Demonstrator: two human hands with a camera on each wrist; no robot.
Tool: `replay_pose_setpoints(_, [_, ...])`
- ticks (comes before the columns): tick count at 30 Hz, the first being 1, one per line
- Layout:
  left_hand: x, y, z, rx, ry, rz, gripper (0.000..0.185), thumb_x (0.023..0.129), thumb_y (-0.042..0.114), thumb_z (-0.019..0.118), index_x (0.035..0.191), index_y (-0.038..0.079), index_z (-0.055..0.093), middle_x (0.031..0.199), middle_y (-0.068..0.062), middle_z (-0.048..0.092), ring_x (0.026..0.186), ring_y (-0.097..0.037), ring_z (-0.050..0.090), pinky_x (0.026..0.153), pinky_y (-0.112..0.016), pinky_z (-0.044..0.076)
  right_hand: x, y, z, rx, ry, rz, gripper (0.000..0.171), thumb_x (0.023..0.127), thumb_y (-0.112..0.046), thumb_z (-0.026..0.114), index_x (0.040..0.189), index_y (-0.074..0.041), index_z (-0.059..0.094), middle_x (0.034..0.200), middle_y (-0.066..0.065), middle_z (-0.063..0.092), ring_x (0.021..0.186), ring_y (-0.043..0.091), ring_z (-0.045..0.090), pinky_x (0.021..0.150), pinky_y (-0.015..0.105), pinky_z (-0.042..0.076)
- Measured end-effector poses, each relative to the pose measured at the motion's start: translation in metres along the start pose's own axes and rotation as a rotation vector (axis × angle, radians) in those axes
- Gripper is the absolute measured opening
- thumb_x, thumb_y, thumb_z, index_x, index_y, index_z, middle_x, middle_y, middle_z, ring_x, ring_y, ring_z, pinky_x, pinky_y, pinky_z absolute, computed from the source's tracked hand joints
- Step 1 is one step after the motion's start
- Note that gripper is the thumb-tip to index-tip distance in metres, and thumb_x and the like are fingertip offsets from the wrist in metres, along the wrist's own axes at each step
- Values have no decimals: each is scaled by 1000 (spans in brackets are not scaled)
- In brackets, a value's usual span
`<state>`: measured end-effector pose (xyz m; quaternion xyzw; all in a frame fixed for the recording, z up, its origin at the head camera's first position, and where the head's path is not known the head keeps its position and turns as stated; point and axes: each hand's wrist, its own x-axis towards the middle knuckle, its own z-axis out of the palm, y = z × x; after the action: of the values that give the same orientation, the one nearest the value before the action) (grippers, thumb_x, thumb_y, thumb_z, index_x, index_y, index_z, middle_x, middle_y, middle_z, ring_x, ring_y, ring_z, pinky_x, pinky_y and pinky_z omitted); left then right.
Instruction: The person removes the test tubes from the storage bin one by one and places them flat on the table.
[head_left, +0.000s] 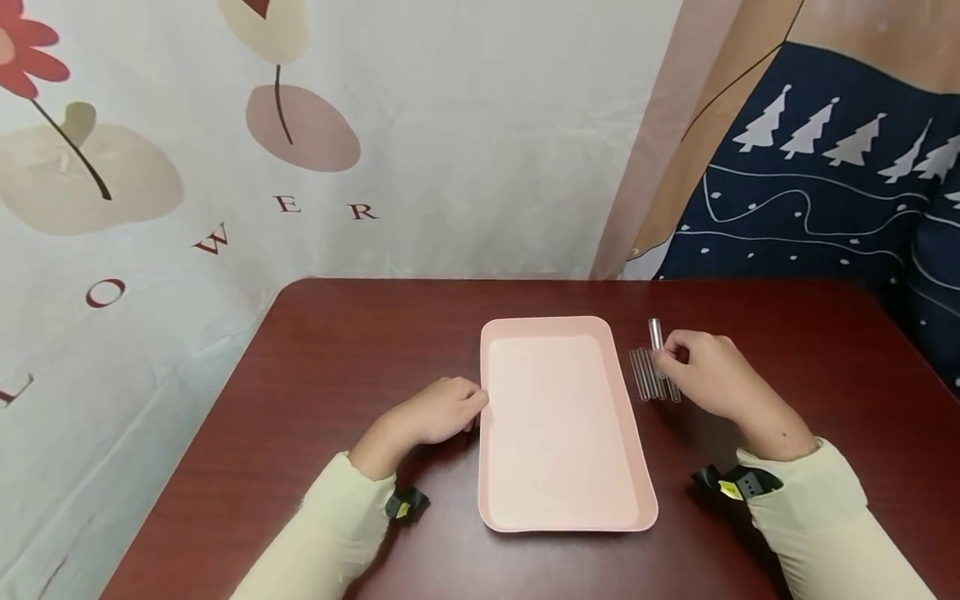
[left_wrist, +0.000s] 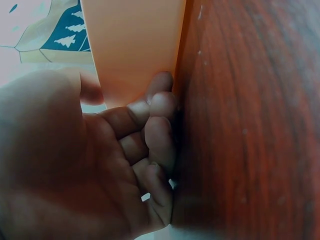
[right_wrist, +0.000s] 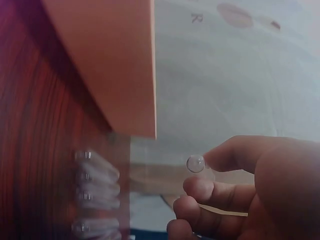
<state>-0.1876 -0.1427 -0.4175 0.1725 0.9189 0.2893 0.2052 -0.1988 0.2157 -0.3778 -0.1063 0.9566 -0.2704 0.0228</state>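
Right now I'm pinching one clear tube (head_left: 656,335) in my right hand (head_left: 708,375), lifting it off the row of tubes (head_left: 651,377) on the counter (head_left: 337,367), while my left hand's (head_left: 438,410) curled fingers are steadying the pink tray (head_left: 558,500) alongside.

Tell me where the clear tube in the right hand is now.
In the head view, the clear tube is pinched by the right hand, right of the pink tray, above the other tubes.

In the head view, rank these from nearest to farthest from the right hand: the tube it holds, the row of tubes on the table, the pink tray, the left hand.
1. Held tube, pinched in the right hand.
2. Row of tubes, just left of its fingers.
3. Pink tray, further left, table centre.
4. Left hand, at the tray's far edge.
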Motion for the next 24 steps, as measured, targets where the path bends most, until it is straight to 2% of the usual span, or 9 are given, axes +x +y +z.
replay_pose_setpoints(7, [-1, 1, 1, 1, 6, 5, 39, 93, 21, 35, 65, 11, 60, 59, 2, 58, 57, -13, 51, 65, -28, 43, 1, 15, -5, -33, 10, 21, 25, 98, -25, 55, 83, -7, 63, 58, 1, 48, 55, 17, 43, 47, 29, 36])
replay_pose_setpoints(16, [1, -3, 6, 3, 2, 2, 39, 93, 21, 34, 64, 11, 59, 59, 3, 58, 56, -12, 51, 65, -27, 43, 0, 30, -7, -48, -36, 69, 25, 98, -23, 54, 84, -5, 64, 60, 3, 50, 57, 19, 45, 49, 30, 38])
replay_pose_setpoints(24, [0, -2, 4, 1, 19, 12, 38, 92, 20, 35, 64, 10, 59, 58, 3, 58, 56, -12, 51, 64, -27, 43, 3, 42, -10, -67, -79, 71, 24, 97, -21, 54, 79, -6, 62, 62, 3, 50, 61, 19, 47, 53, 32, 37])
